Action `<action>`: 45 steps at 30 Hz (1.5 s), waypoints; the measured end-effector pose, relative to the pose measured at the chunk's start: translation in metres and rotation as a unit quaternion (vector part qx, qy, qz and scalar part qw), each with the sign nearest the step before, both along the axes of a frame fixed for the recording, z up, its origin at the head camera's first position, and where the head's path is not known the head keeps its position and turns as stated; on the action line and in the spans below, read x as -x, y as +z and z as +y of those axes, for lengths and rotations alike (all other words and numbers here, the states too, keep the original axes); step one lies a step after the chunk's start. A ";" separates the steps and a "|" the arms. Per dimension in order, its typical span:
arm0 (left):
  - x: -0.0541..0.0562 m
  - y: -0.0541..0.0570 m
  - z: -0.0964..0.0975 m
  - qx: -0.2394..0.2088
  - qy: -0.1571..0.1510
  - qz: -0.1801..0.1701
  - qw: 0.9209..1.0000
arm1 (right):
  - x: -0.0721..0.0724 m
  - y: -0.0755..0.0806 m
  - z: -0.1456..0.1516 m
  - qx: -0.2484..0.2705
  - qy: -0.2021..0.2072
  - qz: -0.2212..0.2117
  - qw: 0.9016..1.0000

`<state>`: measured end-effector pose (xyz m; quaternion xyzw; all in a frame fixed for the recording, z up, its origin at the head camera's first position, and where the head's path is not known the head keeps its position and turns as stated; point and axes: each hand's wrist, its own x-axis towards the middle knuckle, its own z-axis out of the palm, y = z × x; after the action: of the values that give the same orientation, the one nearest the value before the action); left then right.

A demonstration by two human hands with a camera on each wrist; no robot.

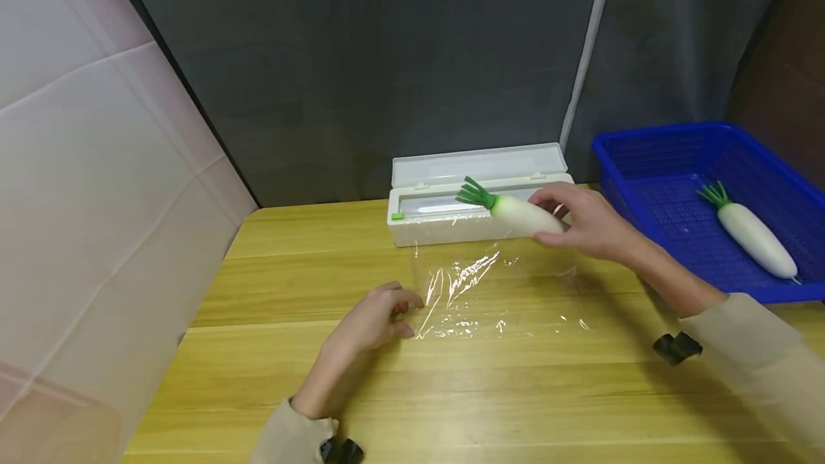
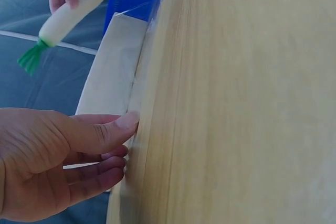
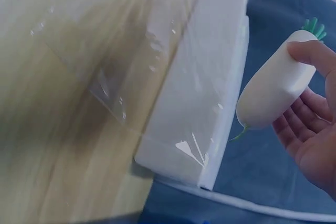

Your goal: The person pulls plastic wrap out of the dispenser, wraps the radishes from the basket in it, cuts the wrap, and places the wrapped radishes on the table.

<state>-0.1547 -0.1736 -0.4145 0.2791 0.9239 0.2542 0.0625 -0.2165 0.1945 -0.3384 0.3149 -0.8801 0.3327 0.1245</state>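
Observation:
My right hand (image 1: pixel 583 224) grips a white daikon radish (image 1: pixel 525 217) with green leaf stubs, thumb on one side and fingers on the other. The radish is held in the air over a sheet of clear plastic wrap (image 1: pixel 477 292), its leaves pointing left. The wrap stretches forward from a white cling film dispenser (image 1: pixel 445 231) whose lid stands raised at the back. At the left edge of the wrap, my left hand (image 1: pixel 374 317) touches down with fingertips, thumb and index finger apart in the head view. In the left wrist view, the thumb (image 2: pixel 115 129) covers part of the index finger.
A blue plastic basket (image 1: pixel 677 263) stands on the right, with a second daikon radish (image 1: pixel 757 238) lying inside. Behind the wooden table (image 1: pixel 271 364) hangs a dark grey curtain (image 1: pixel 348 77). A pale sheet (image 1: pixel 97 185) forms the left side.

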 end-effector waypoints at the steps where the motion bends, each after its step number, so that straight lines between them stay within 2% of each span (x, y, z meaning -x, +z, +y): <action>1: 0.000 0.000 0.000 0.001 0.001 0.000 1.000 | 0.000 -0.003 -0.003 -0.001 0.006 -0.009 1.000; 10: 0.000 0.000 -0.001 -0.001 0.005 -0.001 1.000 | -0.006 -0.029 -0.028 -0.022 0.032 -0.071 0.997; 19: 0.000 0.000 -0.001 -0.005 0.004 -0.004 1.000 | -0.010 -0.048 -0.039 -0.077 0.040 -0.058 0.995; 31: 0.000 -0.001 -0.001 -0.008 0.000 0.002 1.000 | -0.010 -0.066 -0.045 -0.102 0.046 -0.111 0.987; 40: 0.000 -0.001 0.000 -0.011 -0.008 0.007 1.000 | -0.009 -0.074 -0.046 -0.113 0.055 -0.090 0.988; 45: 0.001 -0.002 -0.001 -0.011 -0.009 0.012 1.000 | -0.007 -0.076 -0.046 -0.113 0.060 -0.092 0.987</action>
<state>-0.1558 -0.1743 -0.4169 0.2912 0.9193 0.2600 0.0506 -0.2094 0.1484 -0.4148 0.3475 -0.8991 0.2658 -0.0138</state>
